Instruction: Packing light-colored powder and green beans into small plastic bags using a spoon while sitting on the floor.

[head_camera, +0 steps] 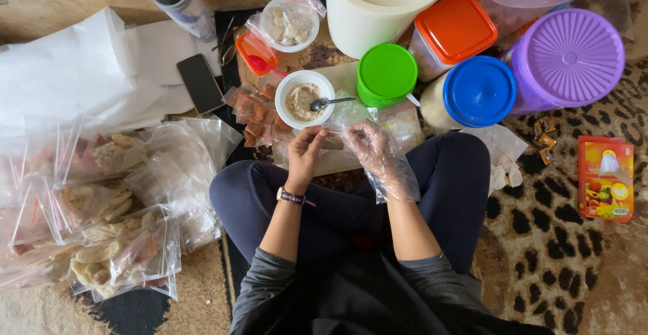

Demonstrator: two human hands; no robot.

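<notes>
I sit cross-legged on the floor. My left hand [305, 151], bare with a watch at the wrist, and my right hand [378, 154], in a loose clear plastic glove, both pinch a small clear zip bag [335, 137] between them above my knees. Just beyond the bag stands a white bowl [305, 99] of beige powder with a metal spoon [329, 102] resting in it. Small sealed packets of reddish-brown powder [255, 114] lie left of the bowl.
Lidded tubs stand ahead: green [387, 73], blue [478, 92], orange [455, 30], purple [565, 60], a large white bucket [378, 4]. Bagged snacks [108, 200] pile at my left. A phone [200, 82], white paper [67, 72] and a red-yellow packet [605, 178] lie around.
</notes>
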